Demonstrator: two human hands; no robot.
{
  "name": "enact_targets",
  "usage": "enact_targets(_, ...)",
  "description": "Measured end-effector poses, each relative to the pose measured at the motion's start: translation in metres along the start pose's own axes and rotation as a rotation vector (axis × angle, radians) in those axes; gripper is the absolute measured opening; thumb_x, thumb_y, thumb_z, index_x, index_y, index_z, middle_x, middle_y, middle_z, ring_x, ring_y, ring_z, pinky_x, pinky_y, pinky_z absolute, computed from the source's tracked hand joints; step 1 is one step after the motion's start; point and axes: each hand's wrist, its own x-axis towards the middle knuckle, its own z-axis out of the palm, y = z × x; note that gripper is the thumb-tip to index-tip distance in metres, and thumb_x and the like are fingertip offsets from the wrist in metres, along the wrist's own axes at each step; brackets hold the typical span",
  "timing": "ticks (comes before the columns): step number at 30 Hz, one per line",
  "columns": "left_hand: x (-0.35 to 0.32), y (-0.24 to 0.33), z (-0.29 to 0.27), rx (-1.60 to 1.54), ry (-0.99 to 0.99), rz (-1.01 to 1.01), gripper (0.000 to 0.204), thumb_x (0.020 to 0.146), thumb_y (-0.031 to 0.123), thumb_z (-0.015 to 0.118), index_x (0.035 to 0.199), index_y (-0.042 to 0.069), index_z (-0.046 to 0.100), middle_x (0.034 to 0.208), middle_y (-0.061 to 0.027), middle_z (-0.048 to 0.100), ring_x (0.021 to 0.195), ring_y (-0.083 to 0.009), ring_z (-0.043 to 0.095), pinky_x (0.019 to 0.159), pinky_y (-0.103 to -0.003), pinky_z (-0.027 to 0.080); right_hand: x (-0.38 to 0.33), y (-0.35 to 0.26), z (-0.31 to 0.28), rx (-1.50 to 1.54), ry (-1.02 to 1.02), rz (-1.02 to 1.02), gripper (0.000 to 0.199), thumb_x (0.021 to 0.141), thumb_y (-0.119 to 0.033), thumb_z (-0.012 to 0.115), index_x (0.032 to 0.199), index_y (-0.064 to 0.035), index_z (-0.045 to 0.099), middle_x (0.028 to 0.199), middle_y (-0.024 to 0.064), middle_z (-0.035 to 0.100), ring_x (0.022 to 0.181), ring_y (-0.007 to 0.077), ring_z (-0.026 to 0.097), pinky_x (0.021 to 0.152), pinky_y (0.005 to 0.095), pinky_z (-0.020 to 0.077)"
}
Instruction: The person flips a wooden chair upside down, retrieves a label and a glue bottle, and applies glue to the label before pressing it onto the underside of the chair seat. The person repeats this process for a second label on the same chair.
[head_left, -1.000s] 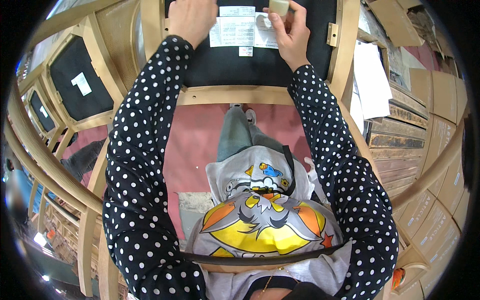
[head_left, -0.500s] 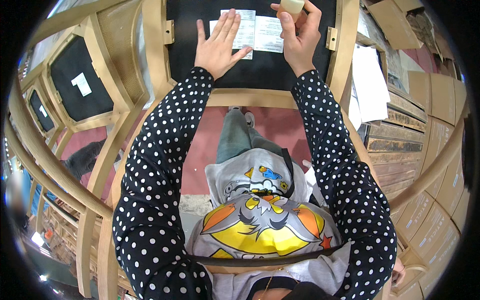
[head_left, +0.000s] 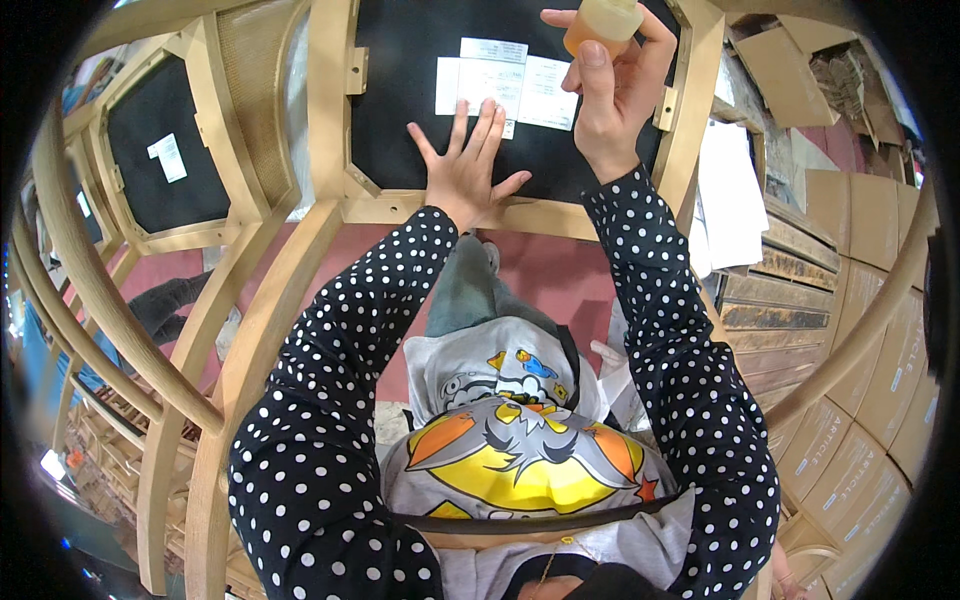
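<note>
A black panel [head_left: 400, 130] in a pale wooden chair frame [head_left: 400, 209] lies in front of me. White printed paper labels [head_left: 490, 80] are on it, overlapping in a cross-like layout. My left hand [head_left: 462, 180] is spread flat, fingertips at the labels' lower edge and wrist over the frame's near rail. My right hand [head_left: 615, 115] grips a small translucent bottle [head_left: 606, 22] of amber liquid, raised over the panel's right side. The top of the bottle is cut off by the picture's edge.
More wooden chair frames with black panels [head_left: 160, 150] stand at the left. To the right are white sheets [head_left: 730, 195], slatted wood [head_left: 785, 300] and stacked cardboard boxes [head_left: 860, 340]. Curved wooden rails [head_left: 130, 310] flank me. Part of another person's arm [head_left: 785, 575] shows at lower right.
My left hand has slid back toward me off most of the labels, uncovering them. My right hand still holds the bottle, now showing more of it. The whole view has shifted slightly.
</note>
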Motion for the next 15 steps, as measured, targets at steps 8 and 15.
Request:
enact_targets(8,-0.006,-0.005,0.005,-0.109,0.116,0.011,0.073,0.097,0.054,0.053,0.158,0.016,0.037,0.166,-0.0028,0.030,0.155,-0.0340,0.019,0.105,-0.087,0.004,0.055,-0.077,0.040,0.148,-0.291,-0.059,0.054,0.099,-0.016,0.064,0.139,0.0034,0.034,0.113,0.0174,0.067,0.101,0.0192,0.067,0.088,0.0318,0.0541)
enact_targets(15,-0.005,-0.013,0.023,-0.082,0.094,0.040,0.065,0.100,0.049,0.050,0.159,0.026,0.036,0.168,-0.0045,0.025,0.156,-0.0364,0.015,0.106,-0.085,0.000,0.147,-0.174,0.055,0.043,-0.253,-0.209,0.041,0.099,-0.019,0.061,0.129,0.0026,0.044,0.110,0.0196,0.065,0.096,0.0239,0.068,0.084,0.0325,0.0532)
